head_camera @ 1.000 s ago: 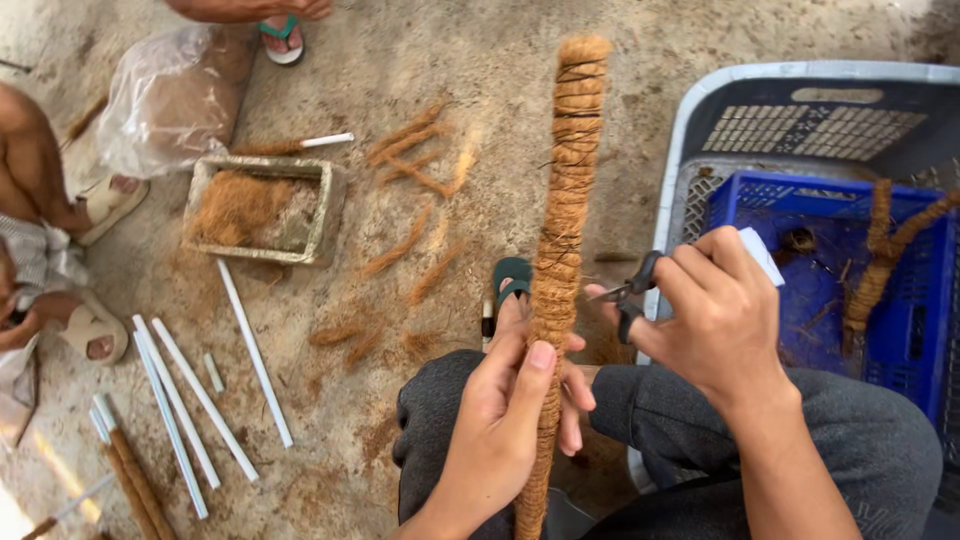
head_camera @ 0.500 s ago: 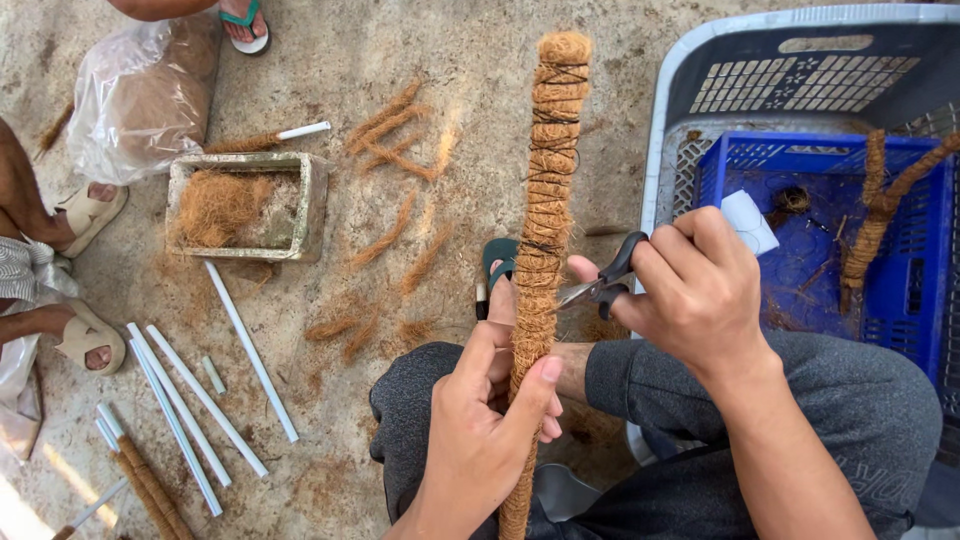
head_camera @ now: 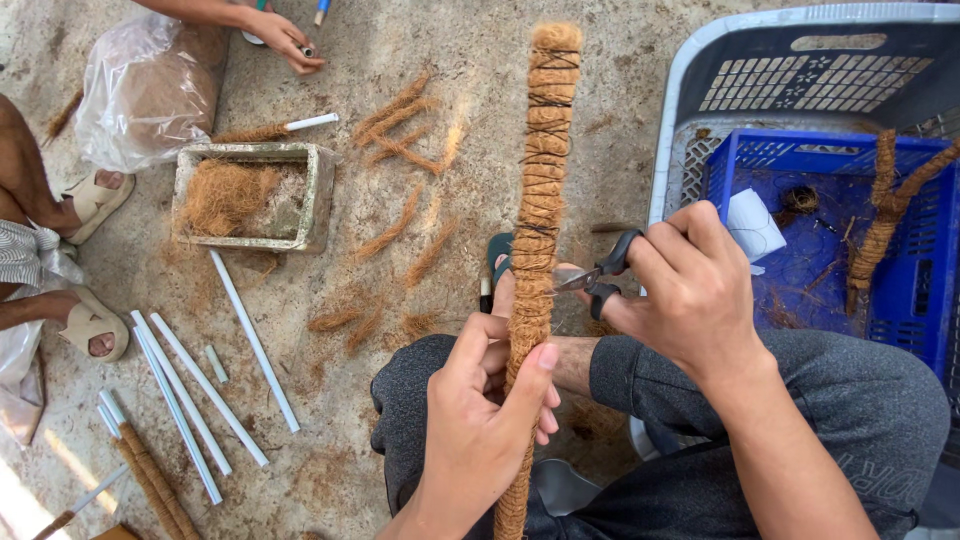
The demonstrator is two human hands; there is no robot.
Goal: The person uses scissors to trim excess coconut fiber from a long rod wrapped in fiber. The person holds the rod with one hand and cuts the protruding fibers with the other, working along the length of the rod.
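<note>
A long pole wrapped in brown coconut fibre and bound with dark thread (head_camera: 540,170) stands upright in the middle of the view. My left hand (head_camera: 487,420) grips its lower part, thumb pressed against the side. My right hand (head_camera: 690,290) holds small black-handled scissors (head_camera: 598,275), their blades touching the pole at about mid height. A folded white piece (head_camera: 752,225) shows behind my right hand's fingers. My knees in grey trousers (head_camera: 860,400) are below.
A blue crate (head_camera: 730,165) sits inside a grey basket (head_camera: 690,90) at right, holding a wrapped stick (head_camera: 885,215). On the ground: a tray of fibre (head_camera: 250,195), white pipes (head_camera: 200,385), fibre tufts (head_camera: 400,130), a plastic bag (head_camera: 145,90). Another person's hand (head_camera: 285,40) and sandalled feet (head_camera: 95,200) are at left.
The scissors in my right hand have come against the pole. My left hand has stayed on the lower pole. The other person's hand has come into view at the top left.
</note>
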